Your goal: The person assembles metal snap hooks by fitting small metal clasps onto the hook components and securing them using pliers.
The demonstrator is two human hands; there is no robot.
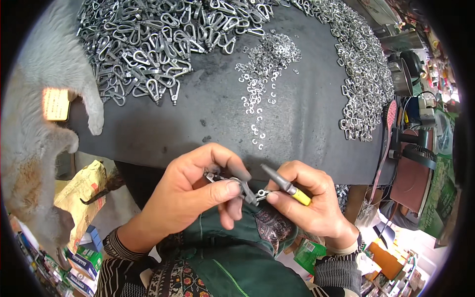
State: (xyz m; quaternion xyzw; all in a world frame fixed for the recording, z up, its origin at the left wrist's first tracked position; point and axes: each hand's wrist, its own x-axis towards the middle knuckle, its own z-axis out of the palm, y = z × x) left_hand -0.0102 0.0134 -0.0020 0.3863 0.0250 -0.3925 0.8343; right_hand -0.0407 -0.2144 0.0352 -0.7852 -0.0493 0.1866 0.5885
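I am remotely counting two hands, one clip [246, 190], one link [261, 194], one tool [286, 184] and three metal heaps [148, 44] on the tabletop [307, 123]. The clip's long axis is slanting from upper left to lower right, its lower end pointing at the right hand [314, 203]. It is sitting between the hands, just off the tabletop's near edge. The left hand [195, 190], half curled, is pinching the clip; the right, nearly closed, is gripping the tool, thumb meeting the link.

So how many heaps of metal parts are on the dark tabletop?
3: teardrop-shaped clips at the upper left, small C-shaped rings in the middle, and loop-shaped links along the right. More may lie hidden beyond the top edge.
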